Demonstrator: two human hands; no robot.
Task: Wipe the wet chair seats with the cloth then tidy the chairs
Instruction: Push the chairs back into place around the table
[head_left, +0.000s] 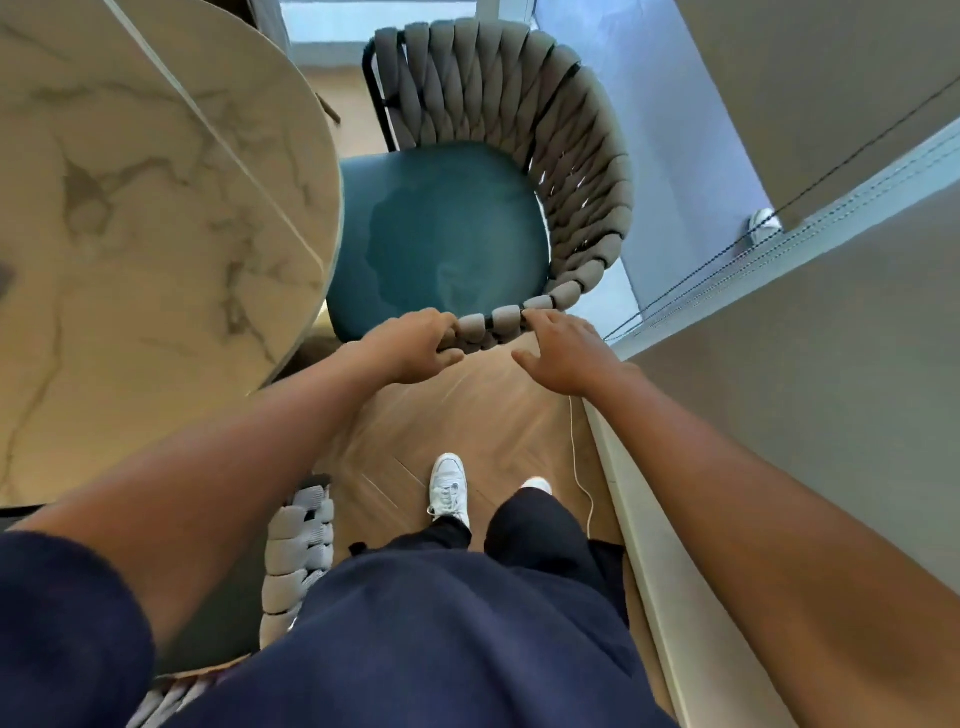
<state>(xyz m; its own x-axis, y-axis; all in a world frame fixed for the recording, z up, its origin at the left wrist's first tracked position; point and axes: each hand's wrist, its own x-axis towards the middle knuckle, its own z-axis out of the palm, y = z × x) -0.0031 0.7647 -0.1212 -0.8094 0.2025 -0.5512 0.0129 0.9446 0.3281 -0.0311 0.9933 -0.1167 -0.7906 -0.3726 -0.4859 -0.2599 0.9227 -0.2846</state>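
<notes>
A chair with a teal seat (447, 234) and a grey woven rope back (582, 171) stands ahead of me, tucked partly under the round marble table (145, 218). A darker patch with an uneven edge shows on the seat. My left hand (415, 345) grips the near end of the woven rim, fingers curled over it. My right hand (566, 358) sits just to the right on the same rim, fingertips touching it and thumb spread. No cloth is in sight.
A second woven chair (298, 551) stands at my lower left beside the table. A grey wall with a white skirting (649, 519) runs along my right, with a thin white cable (582, 467) on the wooden floor. My white shoes (449, 488) are below.
</notes>
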